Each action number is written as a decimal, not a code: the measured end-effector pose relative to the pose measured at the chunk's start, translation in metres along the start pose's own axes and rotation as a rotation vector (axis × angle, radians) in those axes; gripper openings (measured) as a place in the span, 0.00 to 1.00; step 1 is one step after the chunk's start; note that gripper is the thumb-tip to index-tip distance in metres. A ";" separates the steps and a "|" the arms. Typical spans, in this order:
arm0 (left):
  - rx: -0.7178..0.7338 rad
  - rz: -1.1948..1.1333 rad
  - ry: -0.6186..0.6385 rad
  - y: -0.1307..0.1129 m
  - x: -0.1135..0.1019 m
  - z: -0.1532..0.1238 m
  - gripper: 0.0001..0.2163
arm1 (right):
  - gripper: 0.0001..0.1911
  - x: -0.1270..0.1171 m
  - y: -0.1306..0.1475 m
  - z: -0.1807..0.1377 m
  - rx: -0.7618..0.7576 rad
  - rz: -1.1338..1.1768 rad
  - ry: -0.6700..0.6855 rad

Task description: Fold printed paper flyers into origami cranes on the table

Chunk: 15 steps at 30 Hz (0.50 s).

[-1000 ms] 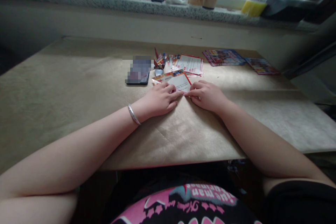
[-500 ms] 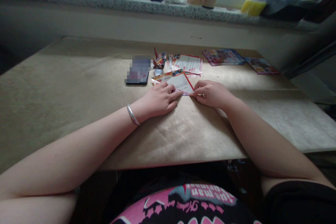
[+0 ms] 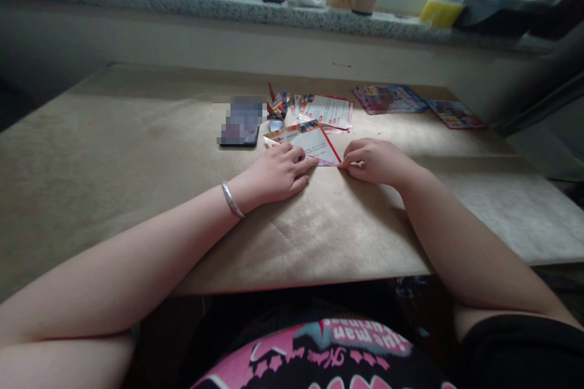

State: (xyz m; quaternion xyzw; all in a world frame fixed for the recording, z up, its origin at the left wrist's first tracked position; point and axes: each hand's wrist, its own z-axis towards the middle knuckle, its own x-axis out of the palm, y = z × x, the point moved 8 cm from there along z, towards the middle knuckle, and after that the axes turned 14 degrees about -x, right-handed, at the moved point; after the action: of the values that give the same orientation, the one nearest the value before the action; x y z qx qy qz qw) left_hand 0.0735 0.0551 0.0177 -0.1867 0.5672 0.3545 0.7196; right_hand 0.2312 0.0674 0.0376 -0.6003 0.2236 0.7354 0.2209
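On the table lies a printed sheet of paper [image 3: 319, 144], white with a red and orange border, its near edge showing a narrow pink strip like a fold. My left hand [image 3: 283, 171] rests flat on its lower left part, fingers spread, index finger stretched along the near edge. At the sheet's right corner, my right hand [image 3: 371, 161] has thumb and index finger closed together on the tip. The other fingers of that hand are curled in. Part of the sheet is hidden under the left fingers.
Left of the sheet sits a dark phone [image 3: 241, 124]. Behind are a folded paper piece [image 3: 277, 106], more printed sheets [image 3: 326, 110] and colourful printed packets [image 3: 390, 99], with another packet [image 3: 456, 114] to the right. Bottles and boxes stand on the windowsill [image 3: 255, 9].
My right hand has slid slightly right along the near edge to the sheet's corner. The left hand stays almost in place.
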 end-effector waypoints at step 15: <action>0.006 0.010 -0.003 0.000 0.000 -0.001 0.22 | 0.10 -0.002 -0.021 -0.008 0.091 0.102 -0.121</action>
State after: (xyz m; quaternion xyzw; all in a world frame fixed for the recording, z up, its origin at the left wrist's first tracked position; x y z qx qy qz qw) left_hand 0.0730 0.0543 0.0175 -0.1813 0.5681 0.3567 0.7191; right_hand 0.2500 0.0791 0.0369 -0.5321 0.2734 0.7696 0.2234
